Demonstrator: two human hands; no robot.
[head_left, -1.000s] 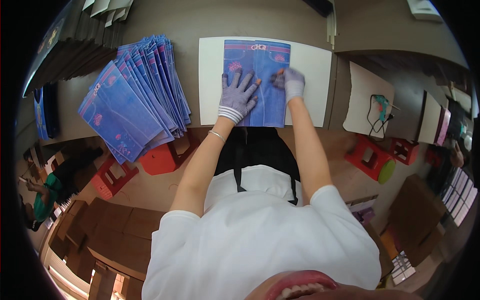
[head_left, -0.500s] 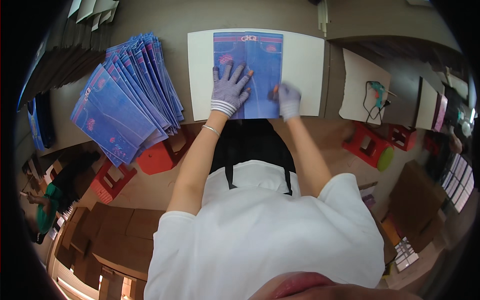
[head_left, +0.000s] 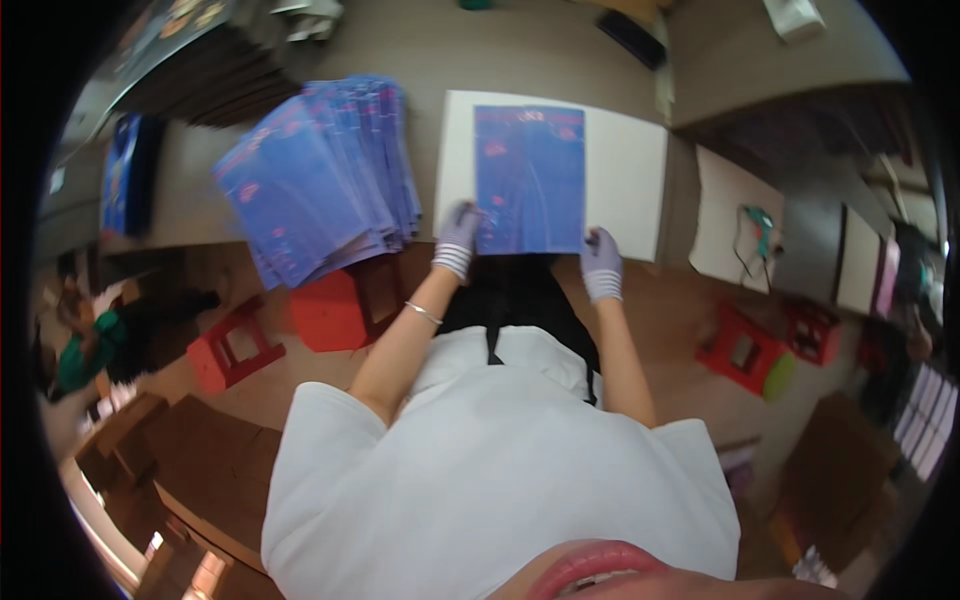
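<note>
L hand (head_left: 458, 238) sits low at the L edge of the blue denim-print sheet (head_left: 530, 180), fingers bent in twd it, wrist fairly straight, back of hand up; blurry, so can't tell if its grip is closed on the edge or just resting agst it. L forearm (head_left: 395, 350) slants up & inward, w/ a silvery bracelet (head_left: 424, 313) nr the wrist. R hand (head_left: 601, 262) is by the sheet's lower R corner, fingers curled & pointing up/away from the body, knuckles up; also soft, can't tell if its grip is pinching the corner or only beside it. R forearm (head_left: 625, 365) runs up w/ a slight lean L, steeper than the other. Both hands in lilac-grey gloves w/ white-striped cuffs, approx. level w/ each other, sheet's lower end btwn them. Sheet lies flat, upright to the wearer, on a white board (head_left: 625, 180), L of the board's ctr, lower end close to the board's nr edge. Board's on the grey-brown tabletop (head_left: 420, 60). To the L, a fanned pile of similar sheets (head_left: 320, 180), tilted, hanging partly over the nr edge. Far R, a teal corded tool (head_left: 760, 228) on a pale panel (head_left: 725, 205).
</note>
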